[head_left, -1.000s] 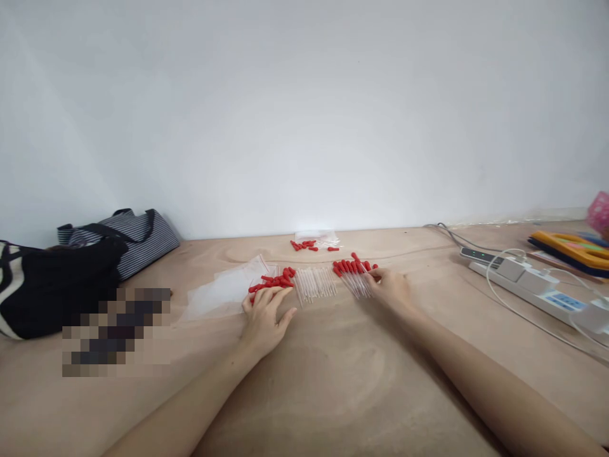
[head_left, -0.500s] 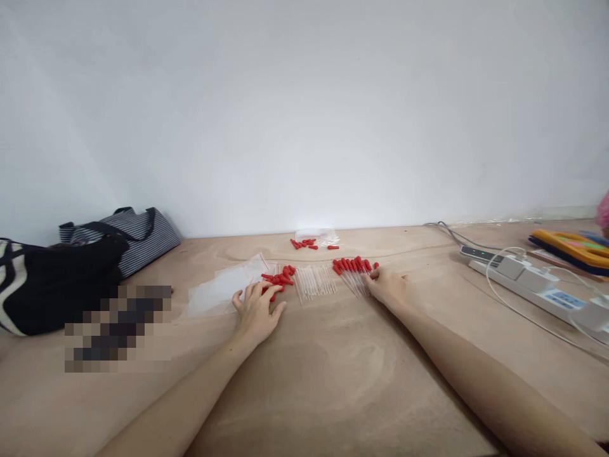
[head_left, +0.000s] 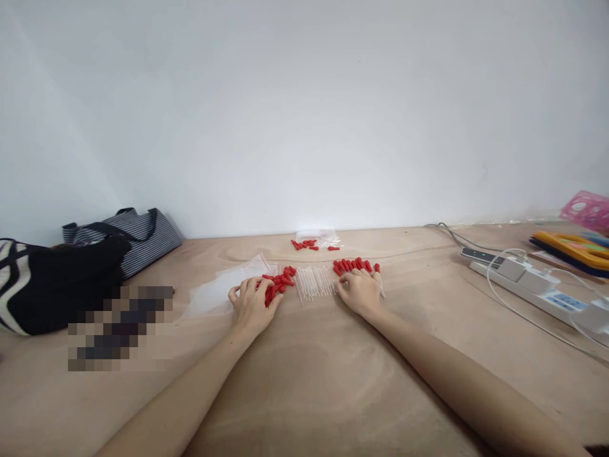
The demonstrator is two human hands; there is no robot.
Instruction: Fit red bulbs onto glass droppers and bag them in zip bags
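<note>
- In the head view, the left hand [head_left: 251,304] is held with bent, parted fingers over a pile of loose red caps [head_left: 285,278]; whether any cap is pinched cannot be made out.
- The right hand [head_left: 360,293] is laid back-up across a row of capped tubes [head_left: 358,264], its fingers curled; whether a tube is gripped cannot be made out, the fingertips being partly hidden.
- The red ends of these tubes are lined up side by side toward the wall [head_left: 304,114], and a clear stem is seen just to the right of the hand.
- Between the two hands, bare clear tubes [head_left: 315,282] are set out side by side on the wooden table [head_left: 304,387].
- Clear plastic bags [head_left: 221,289] are spread flat and overlapping, left of the loose caps.
- Near the wall, a second group of red caps [head_left: 304,244] is placed in front of a small clear bag [head_left: 314,235].
- At the left, a black bag [head_left: 66,292] is seen in front of a striped bag [head_left: 147,238].
- At the right, a white power strip [head_left: 566,299] is seen, with a yellow item [head_left: 573,244] beyond it.
</note>
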